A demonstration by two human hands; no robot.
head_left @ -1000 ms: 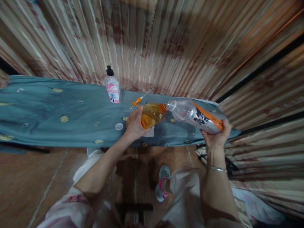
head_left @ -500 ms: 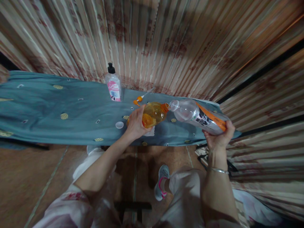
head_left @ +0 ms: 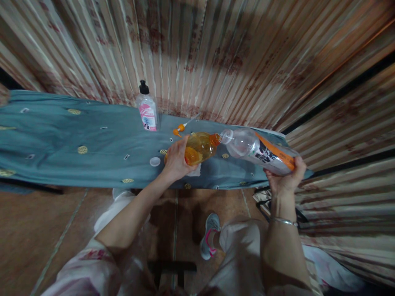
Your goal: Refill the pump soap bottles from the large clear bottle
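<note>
My left hand (head_left: 178, 159) is wrapped round an orange see-through bottle (head_left: 202, 147), tilted with its open neck to the right. In my right hand (head_left: 286, 174) is a larger clear plastic bottle (head_left: 247, 146) with an orange, black and white label, gripped near its base. It lies nearly level, its uncapped mouth pointing left. The two mouths meet or almost touch; I cannot tell whether liquid passes between them. Just behind the orange bottle an orange pump head (head_left: 179, 129) with a thin tube rests on the cloth. A small white cap (head_left: 154, 161) sits left of my left hand.
A clear bottle with a black pump top and pink label (head_left: 148, 113) stands at the back of the narrow table, on its blue-green cloth (head_left: 101, 139). A pleated curtain (head_left: 173, 61) hangs right behind. A white scrap (head_left: 195, 169) lies below the orange bottle.
Both hands hold their bottles almost exactly as before, mouth to mouth. The view has shifted very slightly.
</note>
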